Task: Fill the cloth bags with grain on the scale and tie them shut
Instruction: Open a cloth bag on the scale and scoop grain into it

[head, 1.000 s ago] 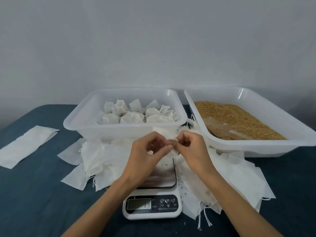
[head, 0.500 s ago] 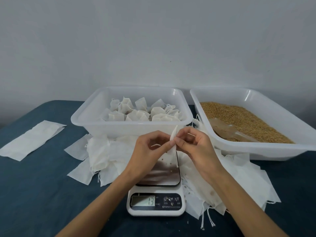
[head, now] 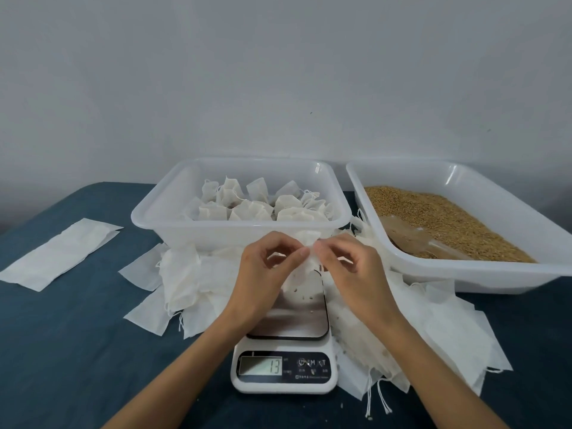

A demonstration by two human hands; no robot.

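A small white cloth bag (head: 301, 275) stands on the plate of the kitchen scale (head: 284, 371), whose display reads 13. My left hand (head: 266, 267) and my right hand (head: 349, 270) both pinch the bag's top edge from either side, fingers curled. Loose grains lie on the scale plate. The right tub (head: 495, 274) holds brown grain (head: 445, 218) with a clear scoop (head: 411, 236) lying in it. The left tub (head: 161, 218) contains several filled, tied bags (head: 263, 207).
Several empty white bags (head: 185, 274) lie heaped left of the scale, and more empty bags (head: 433, 329) spread to its right with strings hanging. A flat white cloth strip (head: 58, 252) lies far left on the dark blue table (head: 62, 351). A grey wall stands behind.
The bag's top was held upright and narrow half a second ago; now both hands pinch it spread between them. The view has shifted slightly. The scale still reads 13.
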